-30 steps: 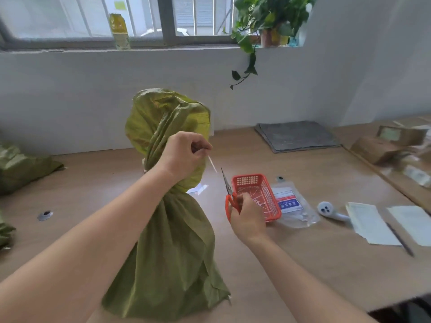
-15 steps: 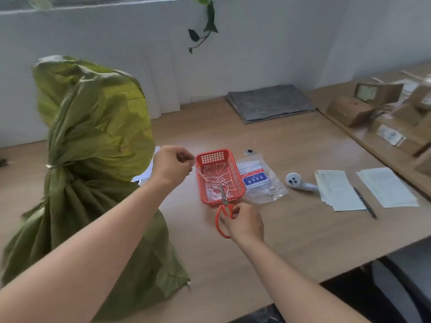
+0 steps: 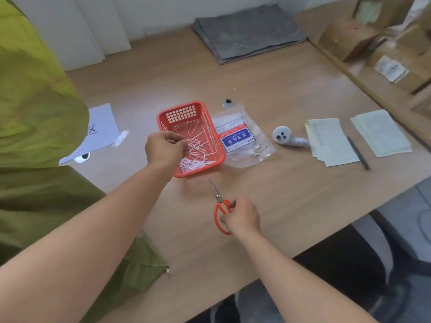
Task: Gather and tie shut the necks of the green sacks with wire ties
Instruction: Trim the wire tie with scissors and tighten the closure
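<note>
Left hand [image 3: 165, 148] curled over red plastic mesh basket [image 3: 179, 107] of white wire ties [image 3: 198, 148], grasp unclear. Orange-handled scissors [image 3: 218, 201] gripped by right hand [image 3: 242, 217]. Green woven sack [image 3: 35, 101] located leftward, nearer left hand.

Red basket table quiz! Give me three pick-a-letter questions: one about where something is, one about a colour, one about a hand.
1. The clear plastic packet with a blue label lies: A) just right of the red plastic mesh basket; B) inside that basket; C) on a grey mat.
2. The pointed metal scissors' handles are: A) blue; B) green; C) orange.
3. The right hand is: A) flat and empty; B) gripping the scissors' handles; C) holding a pen.
Answers: 1 A, it lies outside the basket's right wall; 2 C, both loops are orange; 3 B, its fingers curl round the loops.
</note>
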Available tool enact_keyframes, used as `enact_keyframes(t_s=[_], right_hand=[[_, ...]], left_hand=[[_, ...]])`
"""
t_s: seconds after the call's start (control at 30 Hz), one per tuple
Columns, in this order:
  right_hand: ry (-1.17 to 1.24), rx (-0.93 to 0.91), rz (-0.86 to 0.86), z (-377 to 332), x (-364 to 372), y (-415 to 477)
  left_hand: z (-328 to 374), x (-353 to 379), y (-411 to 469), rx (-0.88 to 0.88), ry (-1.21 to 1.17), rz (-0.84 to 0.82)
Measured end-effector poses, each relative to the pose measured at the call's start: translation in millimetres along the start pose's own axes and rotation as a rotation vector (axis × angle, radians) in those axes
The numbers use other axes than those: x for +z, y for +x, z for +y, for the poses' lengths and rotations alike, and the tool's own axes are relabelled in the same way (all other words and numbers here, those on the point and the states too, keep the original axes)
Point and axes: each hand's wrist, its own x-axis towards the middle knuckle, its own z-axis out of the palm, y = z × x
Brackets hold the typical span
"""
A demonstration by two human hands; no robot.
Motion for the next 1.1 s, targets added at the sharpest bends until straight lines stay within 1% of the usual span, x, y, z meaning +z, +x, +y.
enact_keyframes(t_s=[0.07,0.17,0.3,0.5,0.63,0.83,0.9,0.97,1.1], right_hand=[[0.01,0.026,0.002,5,6,8],[0.02,0.066,0.004,12,13,20],[0.002,0.08,-0.007,17,19,31],[-0.03,0.063,0.034,20,27,40],[-0.059,0.059,0.042,26,30,42],[0.007,0.103,0.032,32,34,42],[0.059,0.091,0.055,26,29,40],[0.124,0.061,0.082,14,20,36],[0.349,0.023,0.073,-20,-1,18]], left_hand=[[-10,10,10,-0.046,-0.029,0.012],[-22,22,23,-0.093,-0.026,-0.012],[-34,27,32,-0.093,0.058,-0.039],[-34,24,40,-0.136,0.036,-0.026],[-33,20,37,-0.135,0.038,-0.027],[-31,11,23,-0.138,0.071,-0.039],[-29,8,15,-0.161,0.105,-0.086],[-23,4,6,-0.213,0.13,-0.172],[-4,-8,-18,-0.312,0.182,-0.303]])
